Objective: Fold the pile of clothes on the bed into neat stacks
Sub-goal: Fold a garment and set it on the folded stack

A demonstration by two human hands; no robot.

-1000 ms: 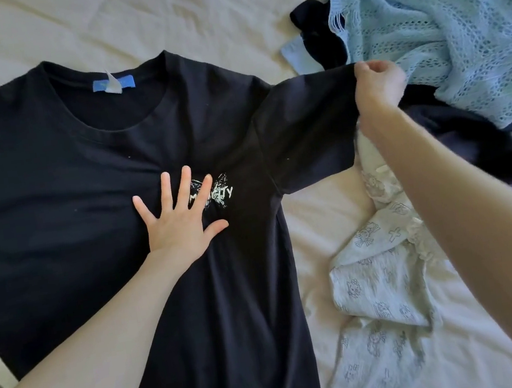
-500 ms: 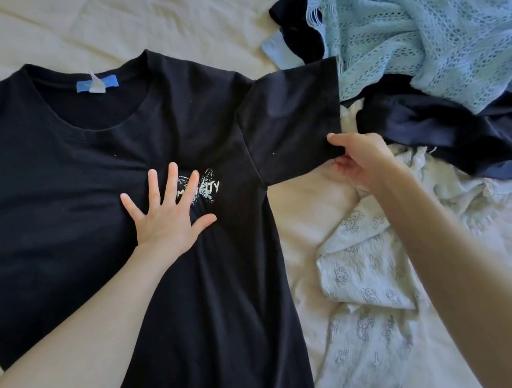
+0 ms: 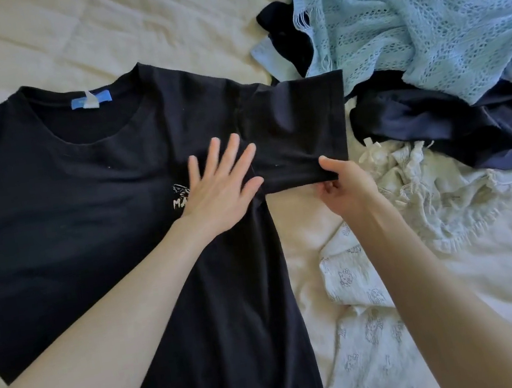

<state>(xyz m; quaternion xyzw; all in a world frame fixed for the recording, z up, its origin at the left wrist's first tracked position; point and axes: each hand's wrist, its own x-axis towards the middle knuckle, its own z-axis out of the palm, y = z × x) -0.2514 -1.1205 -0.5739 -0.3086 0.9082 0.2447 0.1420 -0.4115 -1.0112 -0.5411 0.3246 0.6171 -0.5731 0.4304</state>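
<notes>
A black T-shirt (image 3: 60, 203) with a blue neck label and a small white chest print lies face up and spread flat on the cream bed sheet (image 3: 110, 26). My left hand (image 3: 219, 187) rests flat on its chest with fingers spread, partly covering the print, close to the armpit seam. My right hand (image 3: 344, 182) pinches the lower edge of the shirt's right sleeve (image 3: 298, 127), thumb on top and fingers underneath. The sleeve points out toward the pile.
To the right lies an unfolded pile: a light blue open-knit garment (image 3: 420, 13) on top, a dark navy garment (image 3: 436, 120) under it, and white printed clothes (image 3: 370, 343) nearer me, beside the shirt's side seam.
My right hand has dropped from the sleeve's top cuff corner to its lower edge and moved inward. My left hand has slid right across the chest toward the armpit.
</notes>
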